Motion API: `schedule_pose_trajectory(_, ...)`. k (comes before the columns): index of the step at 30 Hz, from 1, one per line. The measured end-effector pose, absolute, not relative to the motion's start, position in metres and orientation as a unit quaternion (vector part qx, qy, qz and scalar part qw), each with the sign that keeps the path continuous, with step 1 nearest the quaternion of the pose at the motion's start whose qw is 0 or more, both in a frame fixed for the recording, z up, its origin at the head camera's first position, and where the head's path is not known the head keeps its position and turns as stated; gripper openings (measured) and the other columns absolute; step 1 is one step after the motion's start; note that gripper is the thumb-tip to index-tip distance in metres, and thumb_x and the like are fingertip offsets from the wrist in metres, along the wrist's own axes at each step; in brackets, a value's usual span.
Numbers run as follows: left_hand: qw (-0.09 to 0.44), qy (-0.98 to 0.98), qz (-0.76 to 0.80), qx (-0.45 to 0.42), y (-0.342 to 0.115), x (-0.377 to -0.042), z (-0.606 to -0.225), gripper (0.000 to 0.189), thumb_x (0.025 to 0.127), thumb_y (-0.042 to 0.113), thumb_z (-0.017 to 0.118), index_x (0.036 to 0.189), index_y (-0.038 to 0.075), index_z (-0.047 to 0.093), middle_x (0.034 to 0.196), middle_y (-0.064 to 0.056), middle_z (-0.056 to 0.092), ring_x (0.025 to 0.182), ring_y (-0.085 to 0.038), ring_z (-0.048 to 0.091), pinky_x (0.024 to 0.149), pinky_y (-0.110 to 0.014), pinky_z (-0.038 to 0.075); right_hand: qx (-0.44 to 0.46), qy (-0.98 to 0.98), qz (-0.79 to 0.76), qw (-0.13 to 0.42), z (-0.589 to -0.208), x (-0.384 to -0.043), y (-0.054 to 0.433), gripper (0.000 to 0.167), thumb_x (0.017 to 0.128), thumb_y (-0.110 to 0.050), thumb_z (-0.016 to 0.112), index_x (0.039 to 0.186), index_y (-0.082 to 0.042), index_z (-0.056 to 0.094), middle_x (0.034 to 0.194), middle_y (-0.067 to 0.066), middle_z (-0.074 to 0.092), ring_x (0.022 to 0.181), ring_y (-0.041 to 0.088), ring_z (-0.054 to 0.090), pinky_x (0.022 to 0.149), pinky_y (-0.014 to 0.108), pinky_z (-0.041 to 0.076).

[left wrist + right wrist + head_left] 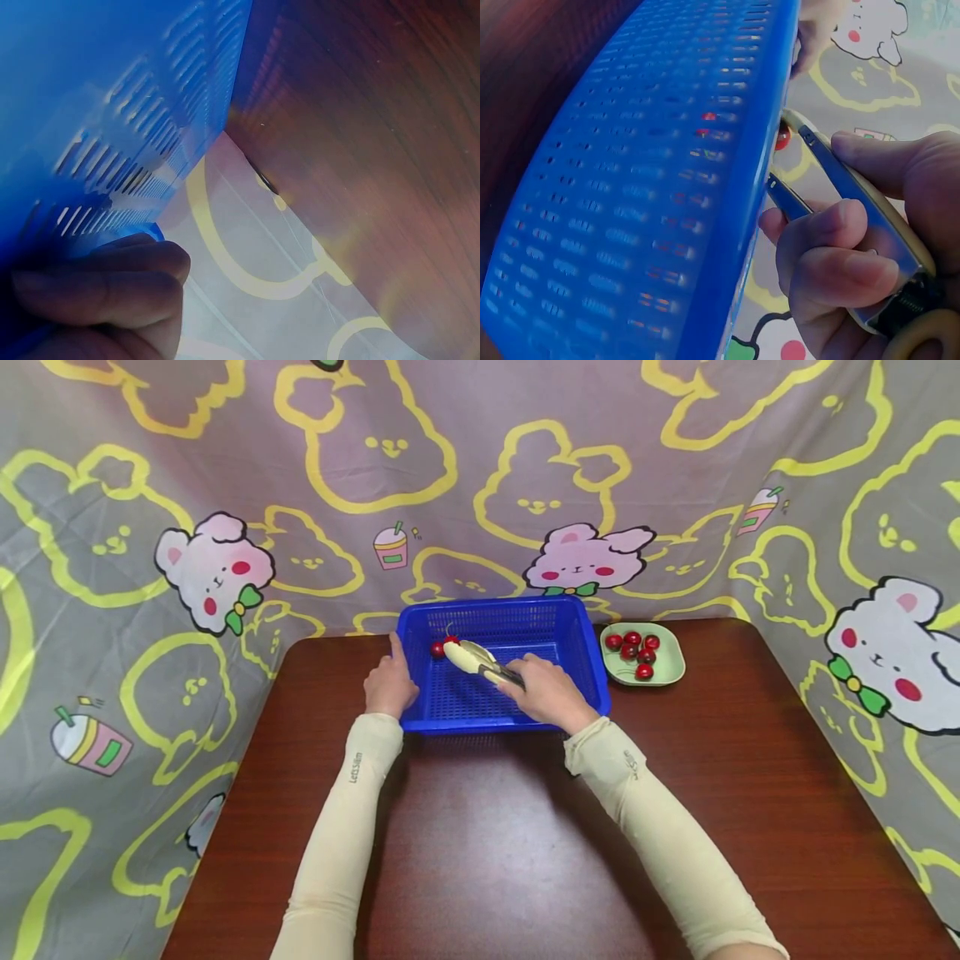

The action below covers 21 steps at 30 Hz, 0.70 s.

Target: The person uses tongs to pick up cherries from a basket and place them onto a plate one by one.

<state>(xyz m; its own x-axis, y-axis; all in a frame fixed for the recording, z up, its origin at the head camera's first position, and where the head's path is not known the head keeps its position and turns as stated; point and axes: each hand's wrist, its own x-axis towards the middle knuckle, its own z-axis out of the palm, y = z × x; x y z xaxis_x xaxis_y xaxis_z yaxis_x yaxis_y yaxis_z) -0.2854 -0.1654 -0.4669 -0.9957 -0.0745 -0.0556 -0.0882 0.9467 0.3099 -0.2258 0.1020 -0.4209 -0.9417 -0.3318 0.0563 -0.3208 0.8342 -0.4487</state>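
Note:
A blue plastic basket (498, 725) with slotted walls stands on the table. My left hand (390, 683) grips its left rim, index finger stretched along the edge; in the left wrist view curled fingers (135, 285) lie against the basket wall. My right hand (546, 690) holds metal tongs (877, 214) with cream tips, reaching into the basket. Two red cherries, a left one (438, 650) and a stemmed one (452, 641), sit by the tips at the basket's far left. Whether the tips pinch a cherry I cannot tell.
To the right of the basket a pale green dish (675, 670) holds several red cherries (630, 652). Both stand near the back edge of the brown wooden table (480, 843). A patterned cloth (465, 477) hangs behind and on both sides.

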Motion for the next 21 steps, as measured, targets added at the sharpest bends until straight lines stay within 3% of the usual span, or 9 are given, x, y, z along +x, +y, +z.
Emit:
schedule_pose_trajectory(9, 0.018, 0.987, 0.158, -0.04, -0.167, -0.286, -0.468, 0.104, 0.088, 0.014, 0.074, 0.166, 0.004, 0.005, 0.137, -0.032, 0.059, 0.105, -0.053, 0.066, 0.093, -0.063, 0.053, -0.167, 0.956, -0.242, 0.013, -0.416, -0.223, 0.114, 0.042, 0.101, -0.035, 0.066, 0.132, -0.006, 0.069, 0.108, 0.012, 0.068, 0.089, 0.029, 0.061, 0.078, 0.051, 0.053)
schedule_pose_trajectory(21, 0.021, 0.987, 0.157, -0.041, -0.166, -0.286, -0.467, 0.104, 0.09, 0.014, 0.073, 0.166, 0.005, 0.003, 0.136, -0.031, 0.059, 0.104, -0.051, 0.066, 0.093, -0.062, 0.053, -0.165, 0.955, -0.248, 0.007, -0.411, -0.219, 0.129, 0.044, 0.101, -0.034, 0.067, 0.133, -0.004, 0.068, 0.115, 0.016, 0.069, 0.096, 0.032, 0.064, 0.084, 0.052, 0.053)
